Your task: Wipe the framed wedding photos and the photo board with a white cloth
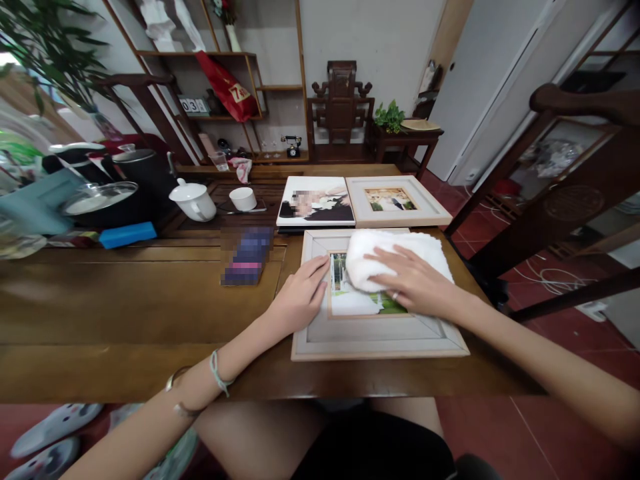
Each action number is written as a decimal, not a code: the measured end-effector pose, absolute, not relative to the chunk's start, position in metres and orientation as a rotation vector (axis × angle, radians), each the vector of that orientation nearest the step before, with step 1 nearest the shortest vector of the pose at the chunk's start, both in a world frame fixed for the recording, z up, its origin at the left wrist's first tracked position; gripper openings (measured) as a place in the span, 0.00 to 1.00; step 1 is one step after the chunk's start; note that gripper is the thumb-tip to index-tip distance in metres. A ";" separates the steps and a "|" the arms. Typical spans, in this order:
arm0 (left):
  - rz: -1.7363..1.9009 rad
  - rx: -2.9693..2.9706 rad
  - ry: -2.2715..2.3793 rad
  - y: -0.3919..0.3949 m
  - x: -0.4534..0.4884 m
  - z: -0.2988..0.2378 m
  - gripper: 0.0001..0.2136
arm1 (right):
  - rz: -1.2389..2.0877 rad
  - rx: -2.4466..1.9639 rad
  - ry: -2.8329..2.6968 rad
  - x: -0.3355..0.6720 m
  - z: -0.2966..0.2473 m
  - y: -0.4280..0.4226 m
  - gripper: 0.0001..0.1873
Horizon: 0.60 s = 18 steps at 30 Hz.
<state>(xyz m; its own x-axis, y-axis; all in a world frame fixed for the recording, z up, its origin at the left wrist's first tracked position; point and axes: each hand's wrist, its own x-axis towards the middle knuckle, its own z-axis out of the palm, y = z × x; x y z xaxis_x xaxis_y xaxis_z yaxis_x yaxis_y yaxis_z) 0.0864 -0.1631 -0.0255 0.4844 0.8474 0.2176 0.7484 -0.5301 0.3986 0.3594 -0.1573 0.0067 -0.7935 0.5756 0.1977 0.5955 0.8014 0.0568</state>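
A pale framed photo (320, 333) lies flat on the wooden table (125, 307) right in front of me. My left hand (300, 297) rests flat on the frame's left border, fingers stretched out. My right hand (413, 280) presses a folded white cloth (395, 250) down on the glass over the picture, fingers spread on top of the cloth.
Behind the frame lie a frameless photo print (316, 200) and a second framed photo (397, 200). A phone-sized item (247, 257) lies left of the frame. A white teapot (193, 199), a cup (243, 198), pots and a blue sponge (127, 234) stand at back left. Dark wooden chairs (575, 193) stand to the right.
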 end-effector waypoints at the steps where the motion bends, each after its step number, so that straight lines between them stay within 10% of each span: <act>1: 0.562 2.479 1.367 -0.163 0.087 -0.025 0.22 | -0.217 -0.980 -2.767 0.362 0.006 -0.148 0.25; 18: 0.553 2.477 1.375 -0.164 0.088 -0.024 0.22 | 0.172 -0.784 -2.989 0.327 0.033 -0.207 0.27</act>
<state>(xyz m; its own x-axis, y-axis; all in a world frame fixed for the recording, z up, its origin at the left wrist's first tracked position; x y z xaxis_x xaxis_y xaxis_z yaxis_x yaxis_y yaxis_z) 0.0875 -0.1640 -0.0240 0.4811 0.8528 0.2032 0.7562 -0.5210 0.3960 0.3269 -0.2066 0.0333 -0.8707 0.4915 0.0174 0.4862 0.8657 -0.1191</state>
